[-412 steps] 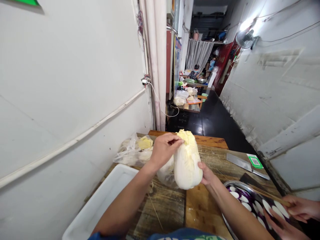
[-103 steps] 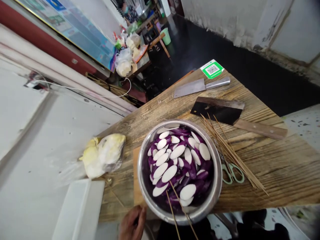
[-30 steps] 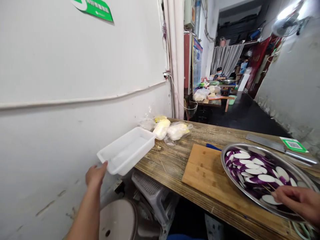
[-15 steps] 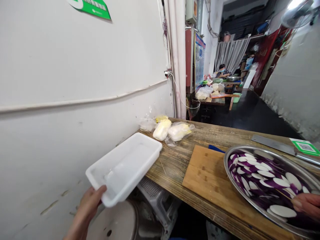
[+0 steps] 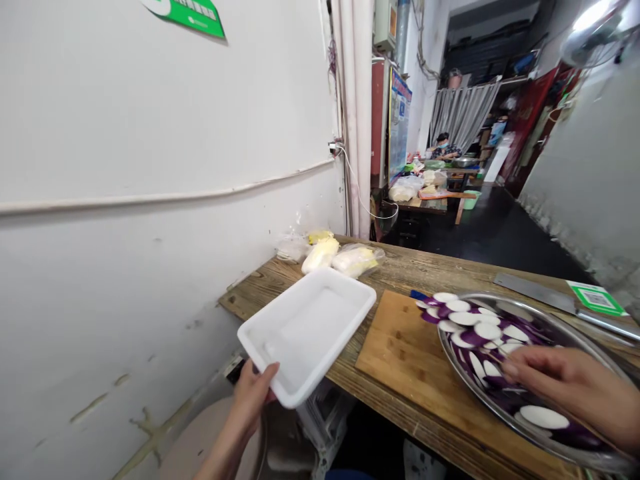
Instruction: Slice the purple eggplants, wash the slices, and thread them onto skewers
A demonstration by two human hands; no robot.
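Observation:
My left hand (image 5: 253,393) is closed on the near corner of a white plastic tray (image 5: 305,333), thumb over the rim. The tray looks bare inside and is tilted at the wooden table's (image 5: 260,287) near edge. My right hand (image 5: 570,387) pinches a thin stick that runs into a bunch of sliced eggplant (image 5: 465,320), purple-skinned with white cut faces. This eggplant skewer is raised over the left rim of a steel bowl (image 5: 480,403). More eggplant slices (image 5: 543,417) lie in the bowl under my right hand.
A wooden cutting board (image 5: 395,347) lies partly under the bowl. Behind the bowl is a cleaver (image 5: 535,292) beside a green code card (image 5: 597,298). Bagged pale vegetables (image 5: 320,255) sit by the wall. A person (image 5: 444,148) sits at a far table.
The white tray has moved right, over the table edge, with my left hand. My right hand has come left and lifted the eggplant skewer from the bowl toward the tray side.

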